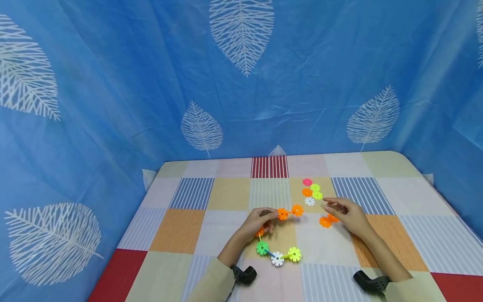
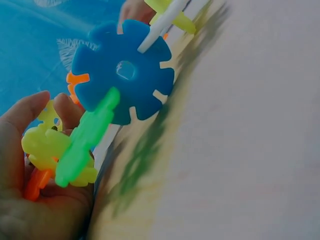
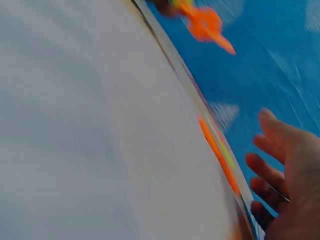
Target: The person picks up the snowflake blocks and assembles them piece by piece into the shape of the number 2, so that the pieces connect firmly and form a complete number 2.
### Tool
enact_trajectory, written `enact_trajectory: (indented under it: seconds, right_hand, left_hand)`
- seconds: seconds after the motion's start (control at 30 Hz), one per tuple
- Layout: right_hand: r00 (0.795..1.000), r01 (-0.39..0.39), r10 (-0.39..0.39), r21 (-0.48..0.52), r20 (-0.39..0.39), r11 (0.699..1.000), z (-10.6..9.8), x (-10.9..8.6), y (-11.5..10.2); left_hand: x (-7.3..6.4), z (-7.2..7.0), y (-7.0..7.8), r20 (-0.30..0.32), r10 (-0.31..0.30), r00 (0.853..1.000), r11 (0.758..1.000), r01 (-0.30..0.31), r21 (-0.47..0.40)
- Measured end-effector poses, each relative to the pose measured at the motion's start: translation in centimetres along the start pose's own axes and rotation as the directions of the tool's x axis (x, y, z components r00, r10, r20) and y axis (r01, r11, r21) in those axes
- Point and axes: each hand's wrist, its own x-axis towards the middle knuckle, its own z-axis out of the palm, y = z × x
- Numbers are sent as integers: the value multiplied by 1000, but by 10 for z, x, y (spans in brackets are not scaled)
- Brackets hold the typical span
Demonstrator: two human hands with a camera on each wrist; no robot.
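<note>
A chain of notched plastic snowflake discs, linked edge to edge, is pinched between thumb and fingers of my left hand (image 1: pixel 253 224). One end of it, an orange disc (image 1: pixel 297 210), points right; the rest curves below the hand through a green disc (image 1: pixel 262 248) and a white disc (image 1: pixel 277 259) to a yellow-green disc (image 1: pixel 294 254). In the left wrist view a blue disc (image 2: pixel 125 70) sits between green and white pieces. My right hand (image 1: pixel 349 216) hovers with loosely bent fingers and nothing between them. Loose orange discs (image 1: pixel 325 222) lie just left of it.
Beyond the hands lies a small group of loose discs: a pink disc (image 1: pixel 307 182), an orange disc (image 1: pixel 307 192), yellow-green discs (image 1: pixel 317 196) and a white disc (image 1: pixel 310 201). The patchwork tablecloth (image 1: pixel 226 193) meets a blue leaf-print curtain (image 1: pixel 286 105) at the back.
</note>
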Motion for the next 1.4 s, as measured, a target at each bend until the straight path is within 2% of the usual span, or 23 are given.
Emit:
enact_trajectory:
  seconds: [0.13, 0.2, 0.3, 0.37, 0.47, 0.57, 0.63, 0.7, 0.8, 0.97, 1.03, 1.23, 1.4]
  right_hand:
    - [987, -47, 44, 16, 156, 999, -23, -4, 16]
    - [975, -37, 34, 7, 218, 999, -29, -4, 19]
    - [970, 6, 4, -41, 244, 999, -30, -3, 20]
    - [973, 31, -19, -50, 231, 998, -29, -3, 20]
    - [991, 30, -27, -24, 135, 999, -23, -3, 20]
    - [998, 52, -54, 125, 11, 991, -11, -3, 14]
    - [995, 93, -85, 247, -42, 964, 1, -2, 6]
    - [992, 130, -120, 361, -50, 924, 14, 0, -3]
    - [985, 168, -165, 430, -44, 887, 29, 2, -17]
    - [977, 214, -194, 432, -92, 876, 37, 2, -30]
    - [976, 218, -194, 419, -100, 881, 35, 1, -36]
    - [978, 208, -185, 367, -98, 907, 30, -1, -54]
    - [974, 226, -209, 369, -87, 902, 31, -2, -57]
  left_hand:
    - [0, -2, 0, -10, -26, 1000, 999, 26, -19]
    - [1, -3, 0, -12, -31, 999, 999, 31, -27]
    - [1, -4, 1, -7, -33, 999, 999, 33, -28]
    - [1, -4, 2, -2, -36, 999, 999, 35, -30]
    - [-3, -2, 8, 9, -40, 999, 999, 40, -26]
    - [-8, 1, 18, 18, -42, 999, 999, 42, -21]
    - [-12, 3, 23, 21, -39, 999, 999, 39, -16]
    - [-14, 4, 27, 20, -38, 999, 999, 39, -16]
    - [-15, 5, 28, 25, -35, 999, 999, 36, -19]
    - [-15, 5, 29, 54, -27, 998, 999, 29, -24]
    - [-15, 5, 28, 67, -23, 997, 999, 25, -23]
    - [-15, 5, 28, 86, -15, 996, 1000, 16, -14]
    - [-15, 5, 28, 87, -9, 996, 1000, 9, -4]
